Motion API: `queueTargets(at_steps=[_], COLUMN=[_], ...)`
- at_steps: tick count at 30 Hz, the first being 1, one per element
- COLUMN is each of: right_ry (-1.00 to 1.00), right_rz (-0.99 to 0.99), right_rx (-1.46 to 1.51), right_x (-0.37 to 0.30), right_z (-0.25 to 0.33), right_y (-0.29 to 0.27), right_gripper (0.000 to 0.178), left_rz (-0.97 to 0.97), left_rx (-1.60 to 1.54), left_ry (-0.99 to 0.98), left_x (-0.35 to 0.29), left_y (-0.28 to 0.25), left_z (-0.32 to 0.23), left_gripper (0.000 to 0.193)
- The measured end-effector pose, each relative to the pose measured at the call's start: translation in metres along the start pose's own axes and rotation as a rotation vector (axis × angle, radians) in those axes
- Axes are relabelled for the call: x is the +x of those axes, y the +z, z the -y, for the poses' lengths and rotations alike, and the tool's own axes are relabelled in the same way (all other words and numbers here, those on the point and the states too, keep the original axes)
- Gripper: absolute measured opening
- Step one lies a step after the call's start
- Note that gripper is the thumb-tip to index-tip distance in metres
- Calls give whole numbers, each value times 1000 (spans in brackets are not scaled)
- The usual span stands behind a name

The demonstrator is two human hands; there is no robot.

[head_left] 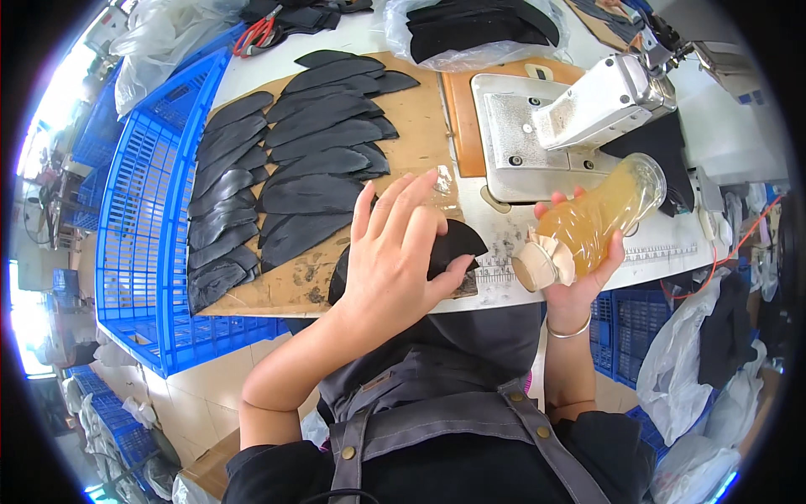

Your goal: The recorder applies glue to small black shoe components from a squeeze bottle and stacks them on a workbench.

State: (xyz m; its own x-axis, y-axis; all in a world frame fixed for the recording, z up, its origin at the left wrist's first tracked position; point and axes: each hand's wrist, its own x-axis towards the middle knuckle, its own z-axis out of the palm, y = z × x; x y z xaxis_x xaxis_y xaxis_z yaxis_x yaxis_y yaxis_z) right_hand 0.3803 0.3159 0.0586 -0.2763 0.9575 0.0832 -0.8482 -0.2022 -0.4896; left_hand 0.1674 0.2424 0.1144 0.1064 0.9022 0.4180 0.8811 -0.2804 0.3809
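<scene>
My right hand is wrapped round a clear plastic bottle of yellowish, glue-like liquid. The bottle lies tilted, its cloth- or paper-wrapped neck pointing down and to the left. My left hand is over a curved black piece at the table's near edge, fingers spread and nothing visible gripped in them. Part of that piece is hidden under the hand. Beyond it, overlapping leaf-shaped black pieces lie in rows on a brown cardboard sheet.
A white sewing machine stands at the right rear of the white table. Left of the table is a blue plastic crate. Red-handled scissors and a plastic bag with black pieces lie at the back. A printed ruler scale runs along the right front.
</scene>
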Motion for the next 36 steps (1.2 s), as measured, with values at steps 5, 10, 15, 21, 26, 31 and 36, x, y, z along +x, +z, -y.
queueTargets(at_steps=[5,10,15,21,26,31,36], right_ry=[88,136,98,105,95,110,124], right_rz=[290,351,323,325,314,331,302], right_rx=[63,76,-157,-192,-154,-145,-121], right_x=[-3,-8,-11,-9,-8,-8,-8], right_z=[-6,-23,-24,-24,-25,-24,-23], right_y=[8,23,25,25,27,26,24], right_gripper=[73,75,75,74,74,73,72], left_rz=[-81,-156,-345,-597,-654,-429,-315], left_rx=[-33,-196,-701,-562,370,297,256], left_ry=[-128,-128,-450,-482,-84,-255,-230], left_x=[-3,-7,-9,25,87,136,132], left_y=[-5,-15,-79,-143,-102,-21,8], left_z=[1,9,41,93,160,191,189], left_gripper=[34,23,22,28,21,19,23])
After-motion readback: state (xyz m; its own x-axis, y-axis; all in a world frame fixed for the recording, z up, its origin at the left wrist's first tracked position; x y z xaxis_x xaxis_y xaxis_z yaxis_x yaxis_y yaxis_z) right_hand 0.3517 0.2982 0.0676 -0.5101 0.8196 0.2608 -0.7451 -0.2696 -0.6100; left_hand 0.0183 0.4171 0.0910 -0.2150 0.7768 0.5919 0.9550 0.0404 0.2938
